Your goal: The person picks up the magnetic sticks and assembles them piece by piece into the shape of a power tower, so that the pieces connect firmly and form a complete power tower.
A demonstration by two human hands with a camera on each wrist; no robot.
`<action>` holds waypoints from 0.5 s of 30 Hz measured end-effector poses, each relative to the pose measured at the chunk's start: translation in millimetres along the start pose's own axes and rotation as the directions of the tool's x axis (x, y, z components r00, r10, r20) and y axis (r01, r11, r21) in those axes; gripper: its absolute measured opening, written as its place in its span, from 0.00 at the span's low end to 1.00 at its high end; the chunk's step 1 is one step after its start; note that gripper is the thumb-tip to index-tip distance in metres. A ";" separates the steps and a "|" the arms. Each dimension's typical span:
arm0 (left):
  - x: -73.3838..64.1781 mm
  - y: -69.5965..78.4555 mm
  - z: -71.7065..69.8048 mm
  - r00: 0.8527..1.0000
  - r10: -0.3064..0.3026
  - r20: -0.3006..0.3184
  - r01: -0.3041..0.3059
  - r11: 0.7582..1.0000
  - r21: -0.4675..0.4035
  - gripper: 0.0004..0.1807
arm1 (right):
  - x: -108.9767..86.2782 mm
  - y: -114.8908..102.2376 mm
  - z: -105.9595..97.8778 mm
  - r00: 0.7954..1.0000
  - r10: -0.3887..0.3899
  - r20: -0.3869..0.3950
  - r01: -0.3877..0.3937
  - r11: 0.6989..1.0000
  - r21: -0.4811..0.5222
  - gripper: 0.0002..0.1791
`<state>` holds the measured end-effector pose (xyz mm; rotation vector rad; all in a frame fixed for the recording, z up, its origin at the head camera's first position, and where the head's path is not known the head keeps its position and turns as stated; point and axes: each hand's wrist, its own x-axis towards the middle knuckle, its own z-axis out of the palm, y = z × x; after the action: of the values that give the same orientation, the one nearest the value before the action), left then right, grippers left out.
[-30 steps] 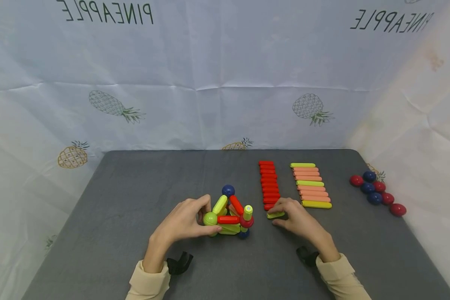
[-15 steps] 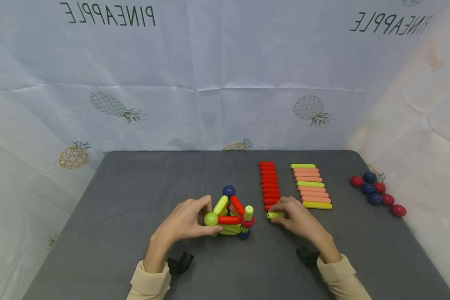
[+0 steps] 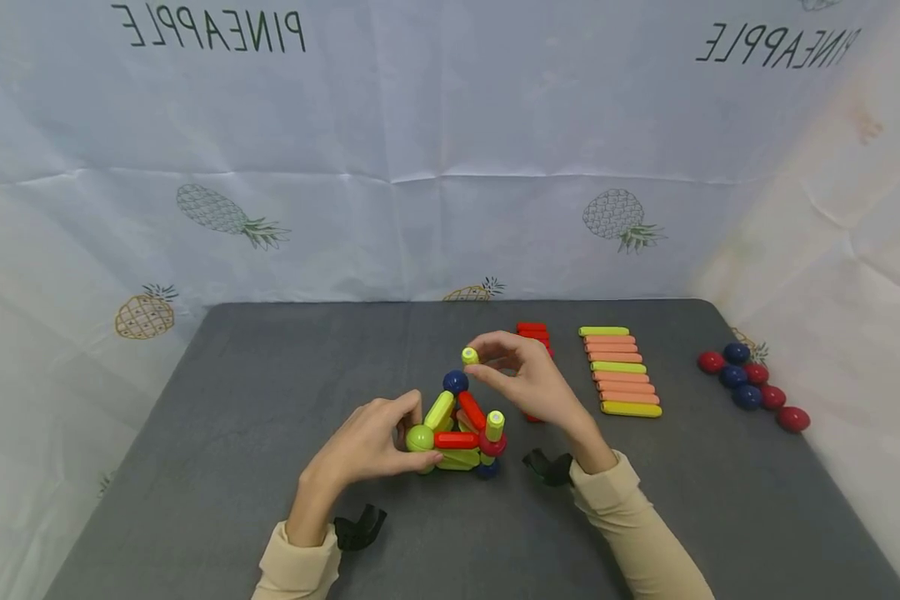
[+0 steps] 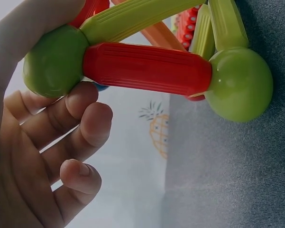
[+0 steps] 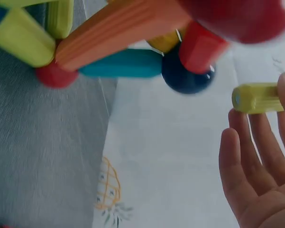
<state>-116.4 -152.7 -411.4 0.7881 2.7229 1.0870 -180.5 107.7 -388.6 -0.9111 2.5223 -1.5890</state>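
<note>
A built frame of magnetic sticks and balls stands in the middle of the table. My left hand holds its upper green ball between thumb and fingers; a red stick runs from that ball to a lower green ball. My right hand pinches a short yellow-green stick just above the frame's dark blue ball. In the right wrist view, a gap shows between this stick and the frame. Another yellow-green stick stands upright on the red ball.
Behind my right hand, a row of red sticks is partly hidden. Further right lie orange sticks mixed with yellow-green ones and a yellow one. Red and blue balls cluster by the grey table's right edge.
My right hand has lifted the yellow-green stick from beside the red row and carried it left and away from me, over the blue ball. My left hand and the frame have stayed put.
</note>
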 end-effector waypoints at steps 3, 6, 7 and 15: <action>1.0 0.0 1.5 1.000 0.020 -0.008 -0.020 1.000 0.010 0.23 | 10.3 -0.3 8.6 0.999 -0.005 0.047 0.004 1.000 0.023 0.13; 1.0 -0.4 3.5 0.999 0.040 -0.015 -0.039 0.999 0.010 0.22 | 14.0 -0.1 13.7 0.996 0.003 0.084 -0.006 0.999 0.034 0.13; 0.9 -0.3 3.7 0.999 0.044 -0.016 -0.044 0.999 0.009 0.22 | 14.4 -0.2 14.3 0.996 0.004 0.091 -0.008 0.999 0.039 0.13; 0.4 0.0 2.4 0.998 0.061 -0.020 -0.061 0.998 -0.009 0.20 | 14.1 0.4 13.3 0.995 -0.019 0.094 0.017 1.000 0.018 0.18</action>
<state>-116.0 -151.0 -413.2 0.8693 2.7242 1.1256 -188.2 90.1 -391.4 -0.9855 2.4406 -1.5312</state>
